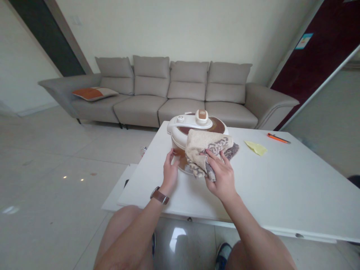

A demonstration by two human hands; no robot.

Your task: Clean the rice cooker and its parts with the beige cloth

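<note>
A white and brown pressure cooker [194,125] stands on the white table [281,180], near its left side. My right hand [221,174] grips a beige and grey patterned towel [208,148] and presses it against the cooker's front. My left hand [170,170], with a brown-strapped watch on the wrist, rests against the cooker's left side, fingers curved on its wall.
A yellow cloth [255,147] and an orange-handled tool [277,138] lie further right on the table. A grey sofa [174,93] with an orange cushion [91,93] stands behind. My knees are under the table's front edge. Tiled floor lies to the left.
</note>
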